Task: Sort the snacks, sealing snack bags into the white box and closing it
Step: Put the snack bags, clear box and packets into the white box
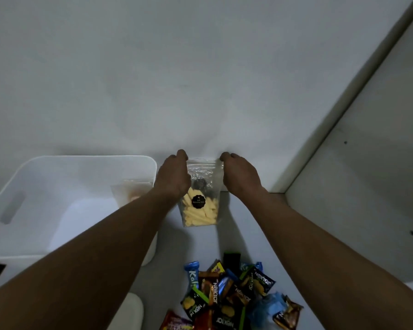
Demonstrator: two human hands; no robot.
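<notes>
A: Nearest, below both wrists, a pile of wrapped snacks (234, 296). Above it?

B: 2 hands: left hand (174, 176) and right hand (240, 173) pinch the top corners of the clear bag (200, 206).

A: Risk?

B: Probably an unsealed strip spilling sticks. The white box (65, 184) waits left of the left fingers.

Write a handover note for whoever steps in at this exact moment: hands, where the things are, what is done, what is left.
Left hand and right hand each pinch a top corner of the clear zip bag of pale yellow snacks, held upright.
White box sits open to the left; one bag already lies inside.
Wrapped snacks pile lies near the person, unsorted.
Done: one bag boxed.
Left: finish sealing this bag, box it, then close the box. No lid clearly in view.
</notes>
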